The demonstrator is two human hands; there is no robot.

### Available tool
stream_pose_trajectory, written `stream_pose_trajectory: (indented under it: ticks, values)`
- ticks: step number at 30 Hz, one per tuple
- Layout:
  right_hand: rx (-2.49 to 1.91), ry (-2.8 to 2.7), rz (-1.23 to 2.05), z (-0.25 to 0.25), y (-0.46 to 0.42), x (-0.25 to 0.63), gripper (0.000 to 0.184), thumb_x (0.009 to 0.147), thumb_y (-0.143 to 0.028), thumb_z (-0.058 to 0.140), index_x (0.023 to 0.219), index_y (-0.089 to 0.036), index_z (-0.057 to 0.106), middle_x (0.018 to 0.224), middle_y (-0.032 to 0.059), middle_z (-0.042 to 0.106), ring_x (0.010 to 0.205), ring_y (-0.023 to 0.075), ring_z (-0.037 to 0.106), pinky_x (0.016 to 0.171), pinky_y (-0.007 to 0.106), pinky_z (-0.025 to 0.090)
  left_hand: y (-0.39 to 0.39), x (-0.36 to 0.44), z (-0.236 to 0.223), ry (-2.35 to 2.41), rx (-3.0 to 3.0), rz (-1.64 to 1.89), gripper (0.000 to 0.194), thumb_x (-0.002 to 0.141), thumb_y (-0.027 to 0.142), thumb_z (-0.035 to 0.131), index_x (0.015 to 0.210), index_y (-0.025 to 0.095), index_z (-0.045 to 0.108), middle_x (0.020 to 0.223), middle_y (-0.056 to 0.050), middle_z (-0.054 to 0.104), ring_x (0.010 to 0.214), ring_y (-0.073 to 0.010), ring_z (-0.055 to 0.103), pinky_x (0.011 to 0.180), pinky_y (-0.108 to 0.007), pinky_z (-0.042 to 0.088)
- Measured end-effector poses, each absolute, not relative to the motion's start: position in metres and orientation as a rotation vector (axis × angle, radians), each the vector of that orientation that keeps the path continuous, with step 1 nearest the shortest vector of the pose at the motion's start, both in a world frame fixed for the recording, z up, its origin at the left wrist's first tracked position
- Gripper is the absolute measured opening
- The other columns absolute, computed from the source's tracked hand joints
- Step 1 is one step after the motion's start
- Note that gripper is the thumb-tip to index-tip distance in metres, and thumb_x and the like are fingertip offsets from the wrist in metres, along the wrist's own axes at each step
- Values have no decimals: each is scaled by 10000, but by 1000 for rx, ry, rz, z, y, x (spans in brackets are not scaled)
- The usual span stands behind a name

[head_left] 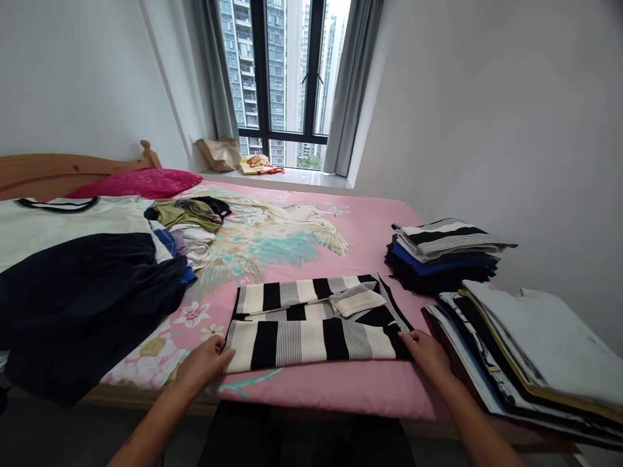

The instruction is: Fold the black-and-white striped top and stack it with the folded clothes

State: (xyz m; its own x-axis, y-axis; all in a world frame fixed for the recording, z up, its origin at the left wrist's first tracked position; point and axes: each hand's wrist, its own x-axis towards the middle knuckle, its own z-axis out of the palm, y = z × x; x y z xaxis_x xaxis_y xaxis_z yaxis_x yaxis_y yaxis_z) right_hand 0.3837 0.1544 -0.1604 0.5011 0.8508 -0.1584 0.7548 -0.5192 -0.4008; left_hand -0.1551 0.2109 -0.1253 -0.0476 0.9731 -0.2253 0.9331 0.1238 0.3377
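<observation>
"Grip?"
"Left hand (pixel 207 360) pinches striped garment's (pixel 311 340) left end, right hand (pixel 426 353) its right. Lies on bed (pixel 370 237), near edge."
"Around?"
"Folded stack (pixel 549 344) by right forearm, smaller stack (pixel 442 253) beyond, rumpled pile (pixel 192 224) left."
"Writing?"
"Yellow bag (pixel 254 164), red print, unreadable."

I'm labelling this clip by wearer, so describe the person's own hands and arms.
The left hand and right hand wear no gloves. No ring, watch or bracelet shows, and no sleeve covers the visible part of the left forearm or right forearm.
</observation>
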Motion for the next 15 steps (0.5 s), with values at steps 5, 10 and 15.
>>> stream_pose_trajectory:
  ticks: [5, 10, 15]
  values:
    - [-2204, -1462, -12, -155, 155, 363, 295, 817, -423, 488, 973, -188, 575, 890, 75, 640, 870, 252, 572, 758, 354, 405, 206, -122, -122, 1964, 2192, 700, 359, 801, 368, 468, 1112, 197, 525, 1004, -75, 614, 943, -243, 589, 831, -365, 451]
    - [-1750, -1798, 21, -143, 159, 306, 217, 881, -309, 433, 927, -182, 603, 986, 84, 630, 985, 228, 544, 904, 383, 400, 212, -25, -112, 1334, 2463, 907, 226, 861, 306, 472, 1031, 214, 589, 1080, -68, 622, 1045, -212, 564, 930, -360, 448]
    - [-1716, -1830, 38, -143, 160, 279, 259, 891, -255, 420, 1058, -162, 594, 1162, 109, 591, 1166, 257, 464, 1019, 447, 345, 238, 82, -108, 898, 2690, 759, 435, 793, 110, 481, 1219, 190, 517, 1321, -92, 514, 1265, -225, 421, 1064, -408, 350]
